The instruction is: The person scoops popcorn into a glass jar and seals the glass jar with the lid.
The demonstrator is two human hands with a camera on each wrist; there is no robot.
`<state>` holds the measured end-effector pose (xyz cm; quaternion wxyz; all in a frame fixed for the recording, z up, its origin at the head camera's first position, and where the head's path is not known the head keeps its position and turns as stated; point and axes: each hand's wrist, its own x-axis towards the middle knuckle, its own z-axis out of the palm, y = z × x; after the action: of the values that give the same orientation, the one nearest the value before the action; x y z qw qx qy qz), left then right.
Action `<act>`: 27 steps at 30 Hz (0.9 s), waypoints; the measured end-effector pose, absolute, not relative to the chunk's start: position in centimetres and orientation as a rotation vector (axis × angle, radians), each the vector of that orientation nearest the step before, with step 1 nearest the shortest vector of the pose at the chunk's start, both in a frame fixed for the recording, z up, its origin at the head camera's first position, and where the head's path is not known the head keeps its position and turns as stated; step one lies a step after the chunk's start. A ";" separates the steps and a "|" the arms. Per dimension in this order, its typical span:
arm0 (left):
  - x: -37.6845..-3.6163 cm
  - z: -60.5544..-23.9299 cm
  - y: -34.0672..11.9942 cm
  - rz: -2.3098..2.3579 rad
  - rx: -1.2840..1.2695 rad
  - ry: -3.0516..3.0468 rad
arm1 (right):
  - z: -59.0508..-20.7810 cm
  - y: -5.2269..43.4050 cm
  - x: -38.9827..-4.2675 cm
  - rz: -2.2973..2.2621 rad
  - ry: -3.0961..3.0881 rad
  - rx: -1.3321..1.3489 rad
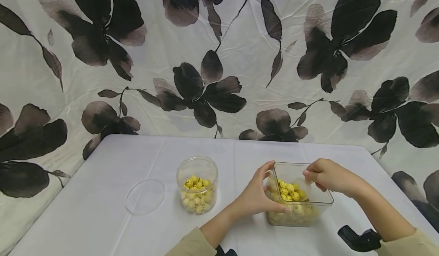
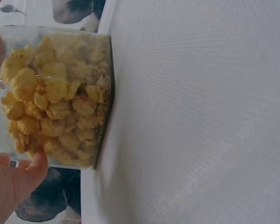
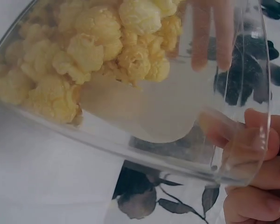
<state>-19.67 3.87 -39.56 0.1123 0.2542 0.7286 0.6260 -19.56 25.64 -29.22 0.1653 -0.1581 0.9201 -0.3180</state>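
Both our hands on the square tub [image 1: 302, 206] of popcorn [image 1: 290, 191], table [image 1: 103, 210] right of centre.

Head: our left hand [image 1: 258, 195] clasps the tub's left side, right hand [image 1: 327, 176] pinches its far right rim; round jar [image 1: 197, 183] sits left of the tub, lid [image 1: 145, 197] flat further left. Left wrist: thumb [image 2: 35, 165] pressed on the tub [image 2: 56, 98] wall, tub base on the table [image 2: 200, 116]. Right wrist: fingers [image 3: 256, 182] curled round the tub [image 3: 177, 140] rim corner, tub tilted, popcorn [image 3: 93, 51] piled at the low end.
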 end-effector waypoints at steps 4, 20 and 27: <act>-19.6 -39.6 3.8 1.843 0.747 2.141 | -29.0 26.3 -19.4 -0.974 2.586 -0.434; -19.7 -39.7 3.7 1.843 0.729 2.133 | -29.5 26.7 -19.1 -1.043 2.528 -0.486; -19.7 -39.6 3.8 1.843 0.738 2.138 | -29.5 27.2 -19.4 -1.072 2.502 -0.446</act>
<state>-19.65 3.79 -39.59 0.1117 0.2513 0.7282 0.6278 -19.39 27.24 -29.46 0.1905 -0.1588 0.8904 -0.3817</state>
